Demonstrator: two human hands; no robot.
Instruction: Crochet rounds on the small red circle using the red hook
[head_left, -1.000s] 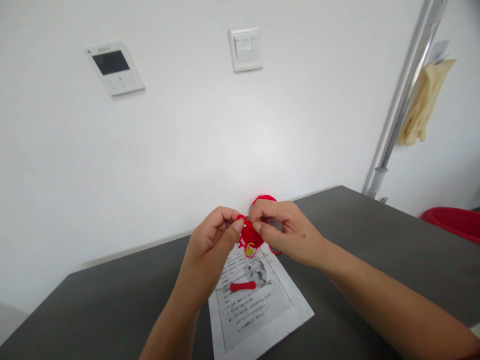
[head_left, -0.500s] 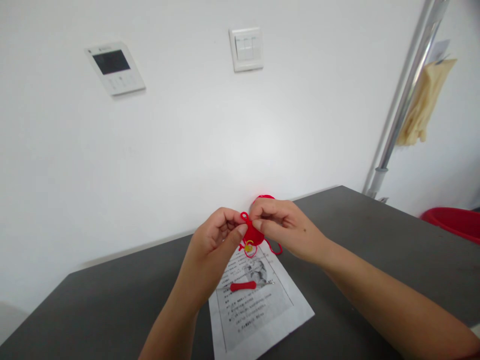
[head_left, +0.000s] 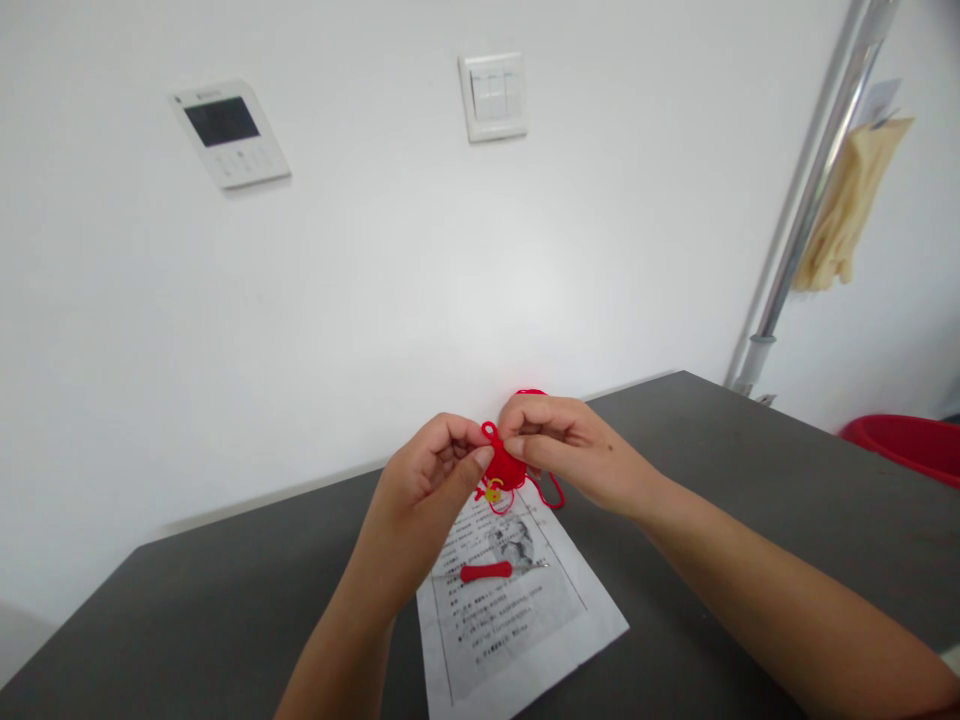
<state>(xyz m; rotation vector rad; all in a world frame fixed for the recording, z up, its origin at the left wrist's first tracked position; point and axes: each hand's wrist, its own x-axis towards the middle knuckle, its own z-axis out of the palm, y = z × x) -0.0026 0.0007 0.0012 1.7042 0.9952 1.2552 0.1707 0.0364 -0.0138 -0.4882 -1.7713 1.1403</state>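
Observation:
Between my two hands is a small red yarn piece point(head_left: 507, 468) with a loop standing up at its top. My left hand point(head_left: 435, 480) pinches its left side between thumb and fingertips. On the other side, my right hand point(head_left: 574, 450) grips it with thumb and index finger. A small yellow piece point(head_left: 493, 491) hangs or lies just below, among loose red strands. Behind my right hand, part of a red yarn ball point(head_left: 531, 392) shows. A crochet hook with a red handle point(head_left: 486, 572) lies across a printed sheet point(head_left: 540, 665) under my hands.
The dark grey table point(head_left: 255, 600) meets a white wall, which carries a switch plate point(head_left: 493, 97) and an intercom panel point(head_left: 231, 135). To the right are a metal pole point(head_left: 817, 190), hanging yellow gloves point(head_left: 851, 205) and a red basin point(head_left: 907, 445).
Both hands keep their pinch on the red yarn piece. My right hand has shifted very slightly up and left; the yellow piece has moved a little left.

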